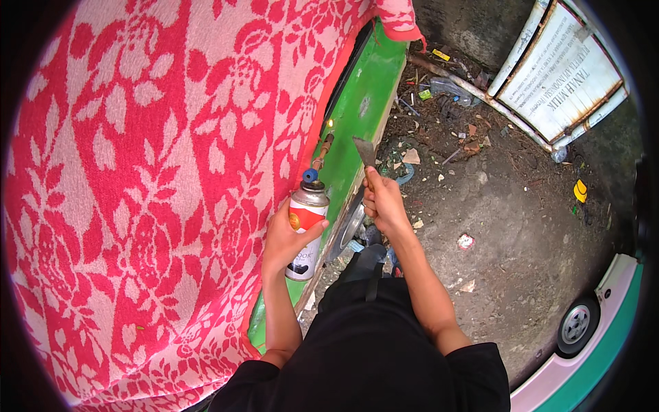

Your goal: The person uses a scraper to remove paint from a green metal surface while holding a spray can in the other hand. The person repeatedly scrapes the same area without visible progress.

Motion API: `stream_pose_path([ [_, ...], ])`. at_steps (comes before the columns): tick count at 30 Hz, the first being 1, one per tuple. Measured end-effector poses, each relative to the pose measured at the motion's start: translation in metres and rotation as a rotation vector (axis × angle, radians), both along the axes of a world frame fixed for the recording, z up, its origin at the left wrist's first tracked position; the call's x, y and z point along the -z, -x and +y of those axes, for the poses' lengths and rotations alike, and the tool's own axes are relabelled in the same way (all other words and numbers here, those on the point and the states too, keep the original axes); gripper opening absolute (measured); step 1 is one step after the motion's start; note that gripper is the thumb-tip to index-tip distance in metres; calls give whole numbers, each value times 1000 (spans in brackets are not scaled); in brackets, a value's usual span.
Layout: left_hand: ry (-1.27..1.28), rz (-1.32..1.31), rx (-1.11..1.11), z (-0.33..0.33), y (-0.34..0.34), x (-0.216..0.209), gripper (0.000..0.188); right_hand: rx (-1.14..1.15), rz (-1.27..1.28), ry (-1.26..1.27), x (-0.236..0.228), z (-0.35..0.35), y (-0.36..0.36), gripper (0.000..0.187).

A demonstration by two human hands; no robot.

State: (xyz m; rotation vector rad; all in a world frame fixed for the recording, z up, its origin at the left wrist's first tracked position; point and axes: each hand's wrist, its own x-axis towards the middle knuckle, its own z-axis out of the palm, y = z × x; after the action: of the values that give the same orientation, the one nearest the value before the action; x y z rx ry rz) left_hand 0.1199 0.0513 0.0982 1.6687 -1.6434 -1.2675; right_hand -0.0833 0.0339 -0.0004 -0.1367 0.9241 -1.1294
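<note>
My left hand [291, 237] is wrapped round a gas torch [308, 206], a white and red canister with a blue knob and a metal nozzle pointing away from me. A small orange glow shows beyond the nozzle tip, by the green painted panel [367, 103]. In my right hand [384, 202] is a scraper [365, 151] with a flat, grey, flared blade, tilted up toward the far left. The blade is near the panel's right edge; whether it touches cannot be told. A red and pink floral blanket [151, 172] covers the surface left of the panel.
A rusty-framed white sign [563, 75] leans at the far right. Litter, leaves and broken pieces lie on the dirt ground [494, 206], with a yellow object [580, 191] near the wall. At lower right stands a pink and green vehicle [614, 309]. A wheel [351, 226] shows below the panel.
</note>
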Motion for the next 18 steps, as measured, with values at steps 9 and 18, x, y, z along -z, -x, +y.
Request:
stream_pose_path([
  [9, 2, 20, 14, 0, -2, 10, 46, -20, -14, 3, 1, 3, -2, 36],
  [18, -57, 102, 33, 12, -2, -22, 54, -98, 57, 71, -7, -2, -13, 37],
])
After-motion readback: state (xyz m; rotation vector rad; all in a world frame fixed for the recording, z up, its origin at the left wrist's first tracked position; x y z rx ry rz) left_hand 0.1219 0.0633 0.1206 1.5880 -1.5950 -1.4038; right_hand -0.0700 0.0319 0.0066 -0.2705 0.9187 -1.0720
